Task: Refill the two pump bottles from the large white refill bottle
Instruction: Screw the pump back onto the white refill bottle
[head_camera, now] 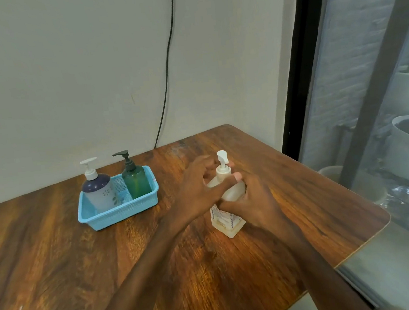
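Observation:
The large white refill bottle [227, 218] stands upright on the wooden table [57, 260], right of centre, with a white pump head on top. My right hand [252, 200] grips its body from the right side. My left hand [197, 191] reaches in from the left, fingers spread near the bottle's shoulder and neck, thumb across the front. Two pump bottles stand in a light blue basket [126, 212] at the back left: a dark blue and white one [99, 189] and a green one [136, 180].
A wall runs behind the table, with a black cable [167, 64] hanging down to the table's back edge. The table's right edge lies close to a glass door [371, 110] with plant pots behind it.

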`<state>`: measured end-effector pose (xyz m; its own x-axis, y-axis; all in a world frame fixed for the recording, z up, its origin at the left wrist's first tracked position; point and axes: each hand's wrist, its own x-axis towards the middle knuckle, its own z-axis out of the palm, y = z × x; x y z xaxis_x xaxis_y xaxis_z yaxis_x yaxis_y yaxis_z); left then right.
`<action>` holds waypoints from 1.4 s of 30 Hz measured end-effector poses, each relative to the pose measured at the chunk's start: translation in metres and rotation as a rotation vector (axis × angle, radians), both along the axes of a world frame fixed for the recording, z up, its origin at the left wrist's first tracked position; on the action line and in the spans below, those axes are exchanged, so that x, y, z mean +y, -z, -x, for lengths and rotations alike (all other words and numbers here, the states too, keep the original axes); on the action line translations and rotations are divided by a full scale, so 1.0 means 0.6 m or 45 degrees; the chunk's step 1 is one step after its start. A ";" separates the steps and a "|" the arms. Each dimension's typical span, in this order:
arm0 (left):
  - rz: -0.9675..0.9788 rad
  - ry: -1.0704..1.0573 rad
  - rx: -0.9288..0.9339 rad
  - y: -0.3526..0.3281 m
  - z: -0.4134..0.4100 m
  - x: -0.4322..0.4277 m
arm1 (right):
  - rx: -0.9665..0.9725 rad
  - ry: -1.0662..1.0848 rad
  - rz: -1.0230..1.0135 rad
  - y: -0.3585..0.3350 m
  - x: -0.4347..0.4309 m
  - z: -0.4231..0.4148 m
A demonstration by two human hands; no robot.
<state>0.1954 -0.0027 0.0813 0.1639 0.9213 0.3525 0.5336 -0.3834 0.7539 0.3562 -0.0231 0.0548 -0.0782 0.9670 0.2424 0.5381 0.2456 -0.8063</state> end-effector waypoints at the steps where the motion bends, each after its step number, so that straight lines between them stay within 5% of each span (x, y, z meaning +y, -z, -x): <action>1: -0.020 -0.014 -0.009 0.001 -0.002 0.003 | 0.001 0.000 -0.008 0.002 0.000 0.001; 12: 0.084 0.160 -0.194 -0.011 -0.012 -0.009 | 0.035 -0.037 -0.086 -0.001 0.001 0.000; 23: -0.106 -0.198 -0.053 -0.002 -0.027 -0.026 | 0.017 0.000 -0.019 0.009 0.005 0.001; 31: -0.258 -0.208 -0.032 -0.023 -0.014 -0.027 | -0.014 0.003 -0.053 0.008 0.002 0.000; 42: 0.026 0.016 -0.030 -0.023 0.013 -0.012 | 0.045 -0.061 -0.048 0.007 0.004 -0.004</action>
